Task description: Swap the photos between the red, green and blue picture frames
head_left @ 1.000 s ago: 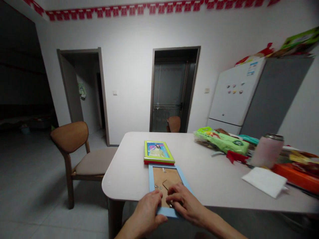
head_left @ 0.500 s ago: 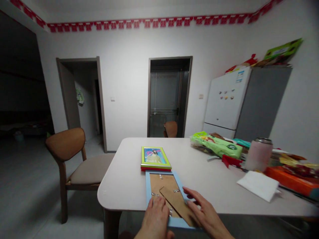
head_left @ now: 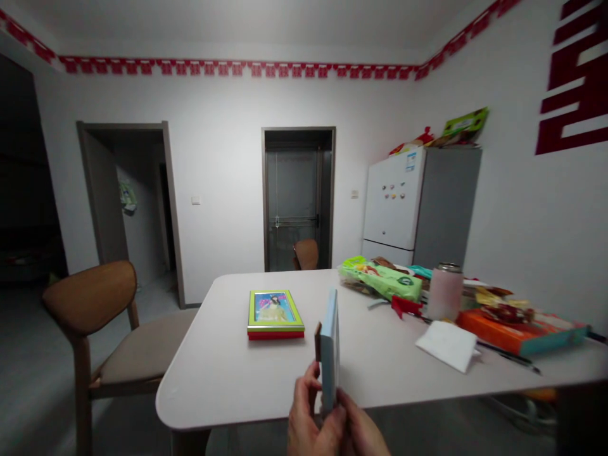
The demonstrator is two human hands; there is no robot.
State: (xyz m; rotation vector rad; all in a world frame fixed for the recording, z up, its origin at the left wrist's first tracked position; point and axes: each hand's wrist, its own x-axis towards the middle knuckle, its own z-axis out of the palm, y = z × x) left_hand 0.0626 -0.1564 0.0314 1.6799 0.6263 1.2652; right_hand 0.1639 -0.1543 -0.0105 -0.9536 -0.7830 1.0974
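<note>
I hold a light blue picture frame (head_left: 329,347) upright and edge-on above the near edge of the white table (head_left: 223,380). Its brown backing shows on the left side. My left hand (head_left: 310,421) grips the frame's bottom from the left, fingers curled round it. From the right, my right hand (head_left: 361,434) pinches the same bottom edge. A green picture frame (head_left: 274,309) with a photo lies on a red one further back on the table.
A wooden chair (head_left: 102,329) stands left of the table. On the table's right side are a green snack bag (head_left: 380,278), a pink flask (head_left: 444,291), a folded white paper (head_left: 446,345) and an orange box (head_left: 517,329). A white fridge (head_left: 403,202) stands behind.
The blue frame lay face down on the table with both hands working its back; now both hands have lifted it and turned it upright on edge. The camera view has shifted right.
</note>
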